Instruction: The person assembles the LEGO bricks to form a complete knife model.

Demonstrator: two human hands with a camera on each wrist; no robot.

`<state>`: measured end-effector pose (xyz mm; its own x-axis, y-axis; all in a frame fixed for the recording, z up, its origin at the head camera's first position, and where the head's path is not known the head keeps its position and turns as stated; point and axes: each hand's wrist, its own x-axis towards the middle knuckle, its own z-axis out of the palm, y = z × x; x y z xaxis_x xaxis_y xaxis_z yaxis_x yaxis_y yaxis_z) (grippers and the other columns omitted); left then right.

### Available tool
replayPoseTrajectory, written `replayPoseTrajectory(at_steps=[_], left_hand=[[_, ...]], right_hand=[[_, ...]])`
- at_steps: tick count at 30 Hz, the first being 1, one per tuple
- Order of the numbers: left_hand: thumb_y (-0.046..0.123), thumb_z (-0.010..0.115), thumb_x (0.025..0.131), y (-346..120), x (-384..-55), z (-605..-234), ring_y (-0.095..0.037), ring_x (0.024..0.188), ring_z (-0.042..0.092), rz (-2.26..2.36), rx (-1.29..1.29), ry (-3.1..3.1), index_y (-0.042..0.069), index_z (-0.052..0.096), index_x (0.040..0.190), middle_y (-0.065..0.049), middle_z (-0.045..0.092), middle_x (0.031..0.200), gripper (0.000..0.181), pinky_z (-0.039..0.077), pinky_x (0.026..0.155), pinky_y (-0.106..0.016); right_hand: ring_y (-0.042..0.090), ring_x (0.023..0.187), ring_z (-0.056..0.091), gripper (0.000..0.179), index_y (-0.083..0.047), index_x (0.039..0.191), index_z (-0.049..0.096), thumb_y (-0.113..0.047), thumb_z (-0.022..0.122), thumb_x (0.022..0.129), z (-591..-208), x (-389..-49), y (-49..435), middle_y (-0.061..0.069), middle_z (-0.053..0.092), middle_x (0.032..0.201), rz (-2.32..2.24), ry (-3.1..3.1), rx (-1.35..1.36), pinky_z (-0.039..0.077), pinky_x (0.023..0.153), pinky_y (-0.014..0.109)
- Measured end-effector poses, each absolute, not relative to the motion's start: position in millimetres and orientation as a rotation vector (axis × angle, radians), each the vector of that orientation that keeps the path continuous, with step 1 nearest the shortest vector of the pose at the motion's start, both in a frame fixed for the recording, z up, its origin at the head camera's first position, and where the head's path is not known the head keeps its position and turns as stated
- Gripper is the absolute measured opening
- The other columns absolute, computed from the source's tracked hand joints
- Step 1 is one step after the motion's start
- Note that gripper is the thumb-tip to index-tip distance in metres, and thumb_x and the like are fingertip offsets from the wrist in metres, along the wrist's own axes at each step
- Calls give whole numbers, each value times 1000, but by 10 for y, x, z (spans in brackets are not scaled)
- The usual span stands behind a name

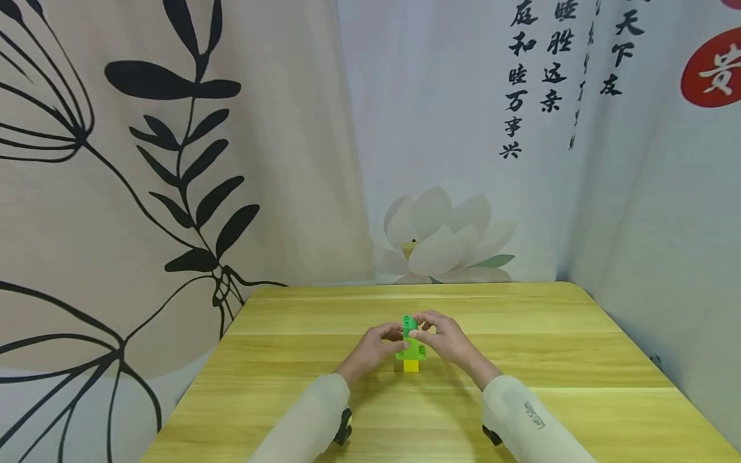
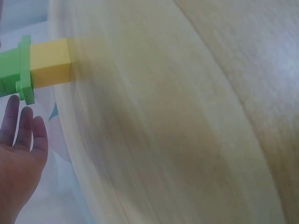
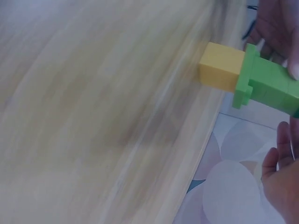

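A small tower of toy building bricks [image 1: 412, 350] stands upright on the table. Its base is a yellow brick [image 2: 50, 63], under a wider light green layer [image 3: 245, 77] with studs showing on its sides. More light green rises above that, topped by a dark green brick [image 1: 409, 323]. From the left, my left hand [image 1: 373, 350] holds the tower's light green middle, its thumb across the front. My right hand [image 1: 446, 337] pinches the dark green brick at the top, thumb in front. In the left wrist view, three left-hand fingers [image 2: 25, 123] extend beside the light green layer.
The wooden table [image 1: 278, 411] has rounded far corners. A curtain [image 1: 301, 161] with black plant prints and a pale flower hangs right behind its far edge. Another stretch of cloth [image 1: 654, 212] runs along the right side.
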<state>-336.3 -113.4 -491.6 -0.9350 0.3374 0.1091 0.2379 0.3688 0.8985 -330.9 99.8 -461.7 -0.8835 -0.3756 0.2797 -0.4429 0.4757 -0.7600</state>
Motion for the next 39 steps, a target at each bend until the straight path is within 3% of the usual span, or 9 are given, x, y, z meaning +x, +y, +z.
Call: replayPoseTrajectory(at_steps=[8,18,28,33,39], left_hand=[[41,70,93,-1129,-3364,-4898,-26,113,56,1591,545,2509,27,66,125,3,63,112,35,46,94,-55],[42,71,92,-1147,-3362,-4910,-28,114,55,1615,511,2496,29,66,126,1,63,115,37,46,94,-55],[37,72,92,-1211,-3309,-4994,-30,117,54,1592,501,2527,17,62,134,-6,62,124,48,47,93,-55],[34,74,91,-1239,-3315,-5024,-29,116,55,1570,500,2545,18,62,134,-5,62,123,48,47,94,-54],[31,76,89,-1271,-3313,-5071,-27,114,56,1551,514,2562,11,61,133,-3,64,118,50,47,95,-51]], right_hand=[[21,104,55,38,-16,126,66,-30,73,92,-4601,-3295,1032,-3,65,112,1534,-2618,629,50,80,40],[23,105,56,30,-18,121,70,-29,72,93,-4617,-3296,1038,-4,67,113,1529,-2623,596,49,82,42],[19,104,56,40,-14,128,66,-32,71,93,-4633,-3308,1030,-3,66,113,1534,-2630,590,49,88,46],[19,105,56,41,-12,129,66,-29,72,93,-4648,-3304,1040,-2,66,116,1555,-2623,574,48,91,48],[20,105,57,42,-11,130,65,-28,72,93,-4663,-3288,1042,-2,66,118,1565,-2623,558,50,89,44]])
